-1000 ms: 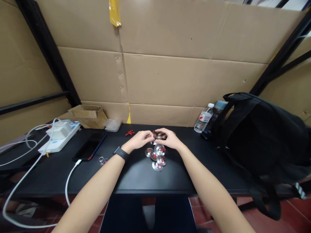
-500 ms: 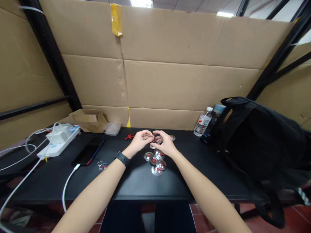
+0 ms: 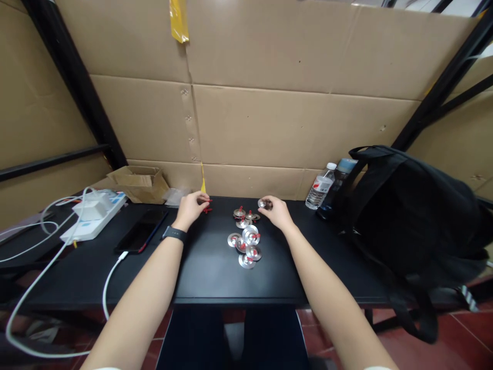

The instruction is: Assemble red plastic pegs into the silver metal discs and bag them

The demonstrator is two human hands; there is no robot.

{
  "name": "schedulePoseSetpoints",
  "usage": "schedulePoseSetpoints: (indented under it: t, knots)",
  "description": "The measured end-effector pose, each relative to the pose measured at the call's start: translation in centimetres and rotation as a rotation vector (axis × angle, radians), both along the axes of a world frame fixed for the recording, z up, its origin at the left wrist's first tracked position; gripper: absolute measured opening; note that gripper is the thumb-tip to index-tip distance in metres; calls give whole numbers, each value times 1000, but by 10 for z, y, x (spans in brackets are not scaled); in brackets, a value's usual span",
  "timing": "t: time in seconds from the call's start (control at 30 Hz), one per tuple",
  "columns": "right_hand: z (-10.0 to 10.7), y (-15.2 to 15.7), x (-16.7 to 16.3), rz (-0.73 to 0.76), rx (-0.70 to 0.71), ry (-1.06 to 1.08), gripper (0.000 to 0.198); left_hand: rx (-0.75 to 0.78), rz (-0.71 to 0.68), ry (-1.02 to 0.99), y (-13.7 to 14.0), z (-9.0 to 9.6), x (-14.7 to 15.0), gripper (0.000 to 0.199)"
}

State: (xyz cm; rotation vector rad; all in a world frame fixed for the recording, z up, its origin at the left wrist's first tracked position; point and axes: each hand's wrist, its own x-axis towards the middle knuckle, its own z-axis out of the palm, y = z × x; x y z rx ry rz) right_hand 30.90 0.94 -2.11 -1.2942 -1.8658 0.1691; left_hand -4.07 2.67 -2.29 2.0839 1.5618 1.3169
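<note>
My left hand [image 3: 191,209] is at the back of the black table, thumb and fingers closed on a red cord [image 3: 208,209]. Part of the cord is hidden by the fingertips. Farther right, my right hand [image 3: 279,213] pinches a small silvery finger cymbal [image 3: 262,204] by its edge, near the cardboard wall. Between the hands lies a group of finger cymbals [image 3: 239,212] with red loops standing up. Closer to me, several more shiny finger cymbals [image 3: 246,261] overlap in a loose cluster, red loops at their centres.
On the left are a phone [image 3: 140,232] on a white cable, a power strip [image 3: 90,227], an open cardboard box [image 3: 143,189] and a clear plastic piece [image 3: 176,197]. A water bottle [image 3: 321,187] and a black backpack [image 3: 416,226] stand on the right. Cardboard [image 3: 250,128] walls the back.
My hands were together over the cymbals and have moved apart. The left went to the red cord on the left; the right moved right with a cymbal. The camera view tilted down slightly.
</note>
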Motion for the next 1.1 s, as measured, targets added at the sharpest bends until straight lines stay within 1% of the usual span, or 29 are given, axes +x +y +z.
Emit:
schedulePoseSetpoints:
  t: [0.07, 0.17, 0.23, 0.3, 0.43, 0.5, 0.57, 0.63, 0.8, 1.0, 1.1]
  knots:
    - [-5, 8, 17, -49, -61, -42, 29, -77, 1, 37, 7, -6, -19, 15]
    - [-14, 18, 35, -84, -159, -86, 30, -163, -49, 35, 13, -16, -30, 18]
    - [-20, 22, 42, -103, -215, -117, 31, -179, -51, 61, 15, -20, -30, 17]
    - [-25, 25, 45, -113, -252, -144, 31, -177, -17, 114, 15, -22, -28, 19]
    - [-28, 28, 46, -108, -295, -182, 32, -207, 74, 189, 16, -25, -24, 40]
    - [-27, 28, 45, -97, -306, -209, 32, -233, 93, 218, 17, -28, -22, 46]
    - [-25, 27, 44, -90, -307, -242, 31, -238, 101, 248, 18, -30, -19, 46]
    - [-24, 26, 43, -86, -304, -268, 32, -234, 100, 275, 18, -31, -16, 42]
    - [-23, 24, 41, -83, -304, -301, 31, -248, 8, 302, 16, -28, -11, 25]
    - [-19, 19, 39, -100, -319, -351, 27, -297, -143, 287, 13, -21, -9, 23]
    - [-14, 12, 29, -94, -254, -368, 27, -275, -201, 286, 11, -19, -6, 23]
